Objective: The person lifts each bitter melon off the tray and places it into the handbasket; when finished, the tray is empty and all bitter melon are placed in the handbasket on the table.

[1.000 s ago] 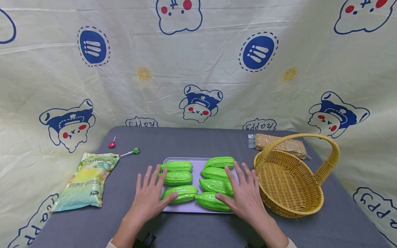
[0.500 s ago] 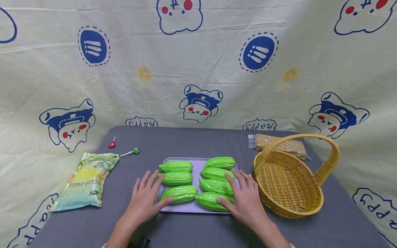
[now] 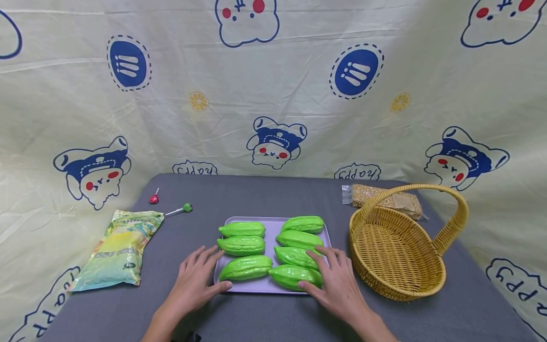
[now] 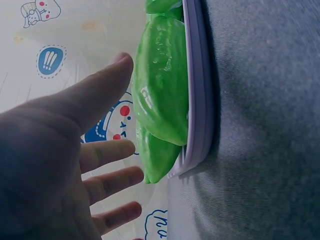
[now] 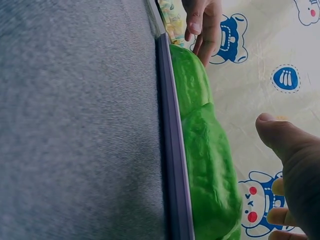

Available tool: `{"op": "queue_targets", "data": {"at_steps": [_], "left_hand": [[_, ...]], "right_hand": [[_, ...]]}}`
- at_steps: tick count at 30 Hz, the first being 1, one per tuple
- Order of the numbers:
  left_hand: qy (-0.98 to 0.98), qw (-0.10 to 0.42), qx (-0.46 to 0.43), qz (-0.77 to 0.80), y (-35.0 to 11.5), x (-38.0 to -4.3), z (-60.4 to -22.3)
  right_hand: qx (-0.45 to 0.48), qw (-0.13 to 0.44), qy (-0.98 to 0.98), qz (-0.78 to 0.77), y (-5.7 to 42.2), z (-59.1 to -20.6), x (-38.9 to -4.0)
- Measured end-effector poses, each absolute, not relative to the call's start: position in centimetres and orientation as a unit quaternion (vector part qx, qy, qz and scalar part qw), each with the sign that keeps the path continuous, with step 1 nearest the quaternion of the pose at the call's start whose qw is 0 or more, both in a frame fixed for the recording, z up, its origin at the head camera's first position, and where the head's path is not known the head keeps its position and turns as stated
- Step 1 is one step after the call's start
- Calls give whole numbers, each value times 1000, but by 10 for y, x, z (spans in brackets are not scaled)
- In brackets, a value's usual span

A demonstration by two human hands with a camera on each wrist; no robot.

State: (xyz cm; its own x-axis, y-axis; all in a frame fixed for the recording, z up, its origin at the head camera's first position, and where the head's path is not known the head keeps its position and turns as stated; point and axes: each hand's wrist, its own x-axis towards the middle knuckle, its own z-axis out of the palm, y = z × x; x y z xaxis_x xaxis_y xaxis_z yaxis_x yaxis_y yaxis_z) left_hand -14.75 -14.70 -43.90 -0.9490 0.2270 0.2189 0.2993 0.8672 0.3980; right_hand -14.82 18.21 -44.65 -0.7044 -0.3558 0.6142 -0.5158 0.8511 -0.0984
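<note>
On a lilac tray (image 3: 256,286) lie several green bitter melons (image 3: 245,267), in two columns. My left hand (image 3: 193,281) is at the tray's left front corner, fingers spread and slightly bent, thumb near the front rim. The left wrist view shows a gap between that hand and the nearest bitter melon (image 4: 162,80). Over the right side of the tray is my right hand (image 3: 337,287), fingers loosely spread above the right-hand melons, partly covering their ends. In the right wrist view its thumb (image 5: 280,131) stands apart from the melons. Neither hand holds anything.
A wicker basket (image 3: 397,247) with a tall handle stands right of the tray, close to my right hand. Behind it lies a clear packet of grains (image 3: 367,194). At left are a plump printed bag (image 3: 121,251), a red lollipop (image 3: 154,199) and a green lollipop (image 3: 187,207).
Both hands have drawn back toward the front edge of the tray, the left also shifting a little outward. More of the left-hand melons shows now. Tray and melons have stayed put.
</note>
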Motion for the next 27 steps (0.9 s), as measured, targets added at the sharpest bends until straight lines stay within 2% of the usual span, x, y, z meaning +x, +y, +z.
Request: {"op": "queue_targets", "data": {"at_steps": [7,19,27], "left_hand": [[-960,36,-144,-240,-150,-148,-441],[-957,11,-142,-254,-154,-152,-449],[-957,0,-137,-255,-155,-153,-451]], "right_hand": [[236,278,-920,142,184,-450,-144],[227,246,-932,142,186,-455,-141],[249,267,-919,147,189,-464,-145]]}}
